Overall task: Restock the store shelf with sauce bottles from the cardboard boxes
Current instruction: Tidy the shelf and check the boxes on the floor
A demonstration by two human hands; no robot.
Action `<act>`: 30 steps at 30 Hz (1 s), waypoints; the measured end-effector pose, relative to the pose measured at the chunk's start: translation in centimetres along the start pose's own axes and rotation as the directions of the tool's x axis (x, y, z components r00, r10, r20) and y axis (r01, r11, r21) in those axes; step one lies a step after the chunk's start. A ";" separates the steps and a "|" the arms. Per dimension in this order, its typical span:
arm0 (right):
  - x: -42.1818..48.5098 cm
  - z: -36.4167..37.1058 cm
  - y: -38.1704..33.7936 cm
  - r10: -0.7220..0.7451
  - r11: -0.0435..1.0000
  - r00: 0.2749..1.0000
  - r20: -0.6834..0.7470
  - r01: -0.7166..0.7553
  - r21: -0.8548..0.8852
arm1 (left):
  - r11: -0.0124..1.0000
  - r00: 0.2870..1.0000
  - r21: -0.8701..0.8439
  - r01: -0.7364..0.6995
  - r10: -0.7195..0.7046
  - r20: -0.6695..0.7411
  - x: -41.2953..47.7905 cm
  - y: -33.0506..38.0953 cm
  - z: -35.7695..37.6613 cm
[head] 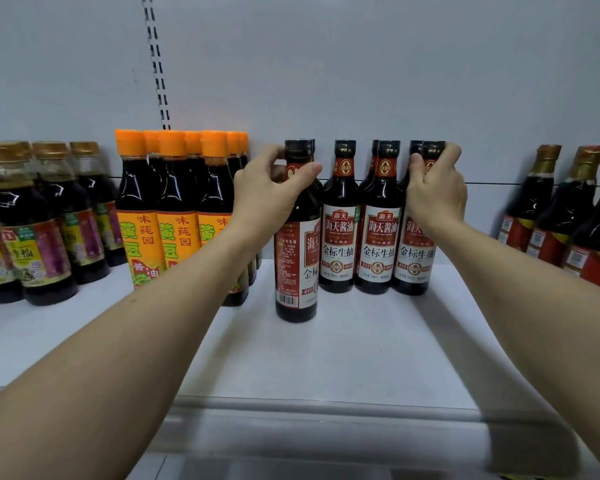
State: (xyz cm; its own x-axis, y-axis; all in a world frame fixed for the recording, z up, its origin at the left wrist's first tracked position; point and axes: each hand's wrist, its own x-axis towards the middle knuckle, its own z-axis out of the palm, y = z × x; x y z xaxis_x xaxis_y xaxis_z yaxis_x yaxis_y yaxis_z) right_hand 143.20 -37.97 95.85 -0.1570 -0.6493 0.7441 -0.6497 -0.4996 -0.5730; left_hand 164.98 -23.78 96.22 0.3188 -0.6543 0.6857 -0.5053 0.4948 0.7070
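Reaching over the smooth white shelf (361,348), the left hand (267,194) is curling round the slim neck of a glossy dark sauce bottle (296,268) standing just ahead of its row (340,233); the right hand (434,194) is gripping the rightmost bottle (414,258) by its neck.

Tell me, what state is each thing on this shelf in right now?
Left hand, grips the neck of the turned bottle.
Turned bottle, upright, capped, barcode side facing out, forward of its row.
Right hand, grips the top of the end bottle.
End bottle, upright, capped, label facing front.
Middle bottles, upright, capped, untouched.
Orange-capped bottles, upright, grouped at the left.
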 end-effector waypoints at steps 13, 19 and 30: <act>0.0 0.0 0.1 0.017 1.000 1.000 -0.001 -0.017 -0.008 | 0.987 0.997 -0.149 -0.053 0.059 0.040 -0.5 0.0 1.1; 0.0 0.0 -0.1 0.025 1.000 1.000 -0.004 -0.025 -0.017 | 0.986 0.996 -0.151 -0.069 0.077 0.049 0.0 -0.7 1.1; 0.1 -0.2 0.0 0.057 0.998 0.998 0.019 -0.057 -0.002 | 0.994 0.994 -0.047 -0.097 0.099 0.056 0.6 -1.4 1.3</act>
State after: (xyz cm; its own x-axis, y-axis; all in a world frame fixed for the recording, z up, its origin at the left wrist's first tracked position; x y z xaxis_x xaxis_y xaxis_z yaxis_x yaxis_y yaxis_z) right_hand 143.10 -37.92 96.00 -0.1796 -0.6873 0.7038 -0.6410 -0.4610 -0.6137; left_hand 164.87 -25.63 95.42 0.2220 -0.6327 0.7419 -0.4952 0.5823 0.6447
